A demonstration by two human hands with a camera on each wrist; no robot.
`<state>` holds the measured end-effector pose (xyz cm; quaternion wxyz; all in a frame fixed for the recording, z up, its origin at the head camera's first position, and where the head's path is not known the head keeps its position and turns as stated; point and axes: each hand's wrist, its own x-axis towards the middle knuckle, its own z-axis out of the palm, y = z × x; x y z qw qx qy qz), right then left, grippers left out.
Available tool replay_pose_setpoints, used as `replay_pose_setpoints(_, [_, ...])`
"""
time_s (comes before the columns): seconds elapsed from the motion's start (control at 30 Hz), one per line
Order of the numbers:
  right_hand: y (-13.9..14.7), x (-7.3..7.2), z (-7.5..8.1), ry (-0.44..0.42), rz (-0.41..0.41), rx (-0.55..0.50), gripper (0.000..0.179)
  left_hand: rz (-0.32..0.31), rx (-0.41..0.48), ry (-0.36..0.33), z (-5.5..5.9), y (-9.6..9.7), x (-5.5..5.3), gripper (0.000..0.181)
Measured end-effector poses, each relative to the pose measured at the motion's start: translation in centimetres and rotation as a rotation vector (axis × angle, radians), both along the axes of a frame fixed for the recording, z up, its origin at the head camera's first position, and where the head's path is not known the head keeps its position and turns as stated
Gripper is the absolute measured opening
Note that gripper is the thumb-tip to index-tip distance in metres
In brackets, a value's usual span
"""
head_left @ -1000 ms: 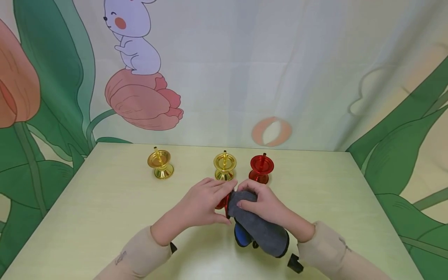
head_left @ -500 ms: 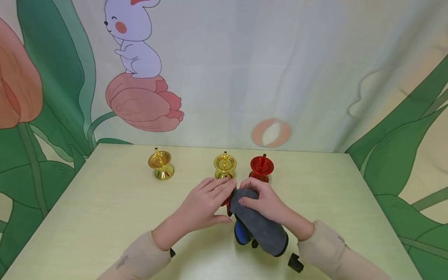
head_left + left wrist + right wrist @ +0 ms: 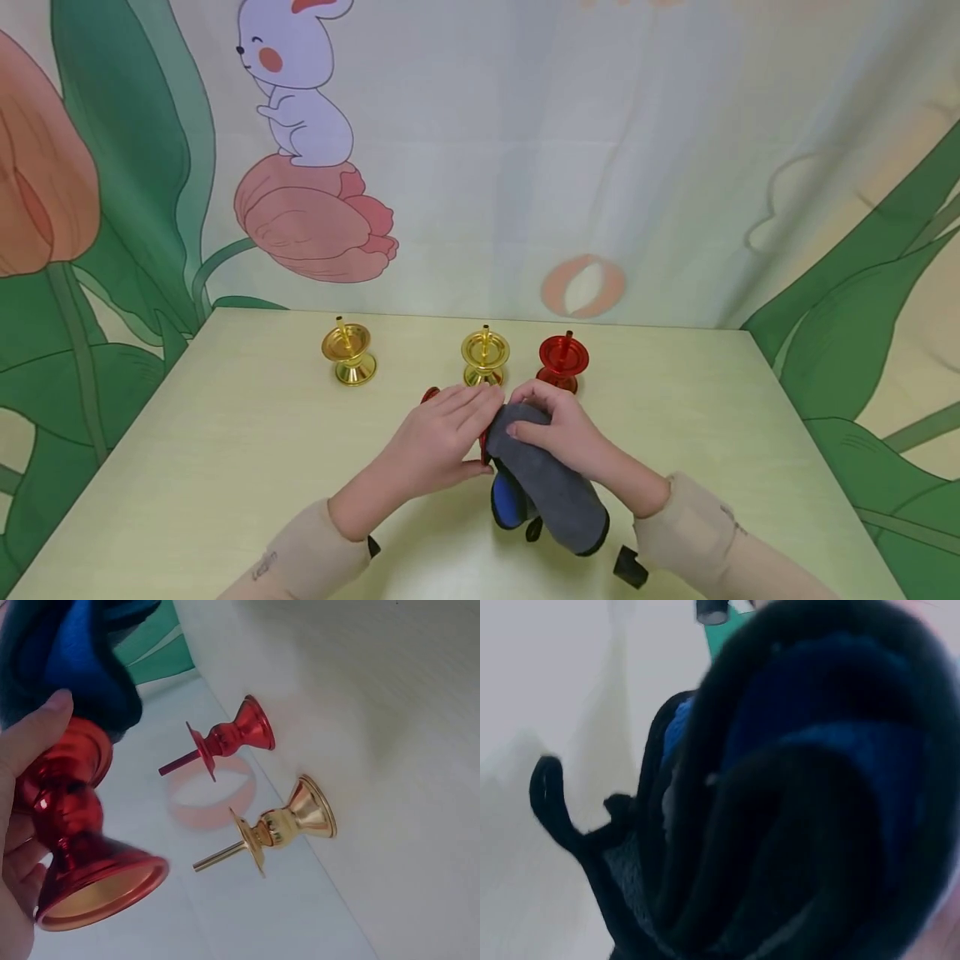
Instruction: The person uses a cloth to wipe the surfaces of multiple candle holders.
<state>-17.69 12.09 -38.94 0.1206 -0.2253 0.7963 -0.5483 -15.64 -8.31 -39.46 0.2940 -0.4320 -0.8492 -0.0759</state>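
Shift since half a second ago: a red edge of the held candlestick (image 3: 75, 814) is now showing beyond the left hand (image 3: 450, 433) in the head view; the cloth (image 3: 551, 475) is sitting slightly further left.
Left fingers: lying close together on the far side of the candlestick, the thumb opposing; they are holding it between them.
Right fingers: thumb and fingers of the right hand (image 3: 558, 425) are pinching the cloth near its upper end.
Held piece: being kept sideways between the hands, its plate end meeting the cloth.
Left wrist view only: the flared foot is facing the camera, hollow and pale gold inside, below a glossy, bulbous red stem.
Right wrist view only: the cloth is showing its rolled layers end-on, blue between thick dark edges.
Cloth: soft, matte grey, black-bound, with a dark loop (image 3: 547, 795); its lower end is hanging down.
Standing pieces: a left gold candlestick (image 3: 350, 354), a middle gold candlestick (image 3: 485, 358) and a red candlestick (image 3: 562, 362) are standing upright, shiny, round-plated, spiked.
Ground: a pale table (image 3: 247, 467) is bearing them.
Backing: a printed curtain (image 3: 480, 167) is hanging behind.
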Motion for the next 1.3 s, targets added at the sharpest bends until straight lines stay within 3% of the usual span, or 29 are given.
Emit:
replay_pose_setpoints(0.13, [0.1,-0.1,0.2,-0.097,-0.010,-0.041,0.023,0.001,0.010,0.113,-0.2,0.0,0.1,0.082])
replay_pose_setpoints(0.33, [0.6,-0.1,0.5,-0.185,0.004,-0.058,0.026,-0.012,0.037,0.152,-0.7,-0.4,0.0,0.084])
replay_pose_setpoints(0.63, [2.2,-0.4,1.1,-0.214,-0.103,-0.089,0.027,0.053,0.184,0.107,-1.4,-1.5,-0.1,0.087])
replay_pose_setpoints(0.8, [2.7,-0.6,1.0,-0.237,-0.121,-0.124,0.024,0.090,0.233,0.108,-1.2,-1.6,0.0,0.087])
replay_pose_setpoints(1.0, [2.5,-1.0,0.4,-0.251,-0.138,-0.135,0.026,0.159,0.271,0.049,-0.7,-1.4,0.2,0.091])
replay_pose_setpoints(1.17, [2.0,-1.0,-0.1,-0.264,-0.144,-0.110,0.027,0.131,0.311,0.018,-0.5,-0.8,-0.1,0.094])
replay_pose_setpoints(1.3, [1.3,-1.0,-0.1,-0.234,-0.102,-0.101,0.030,0.085,0.311,0.018,-0.3,-0.1,-0.2,0.095])
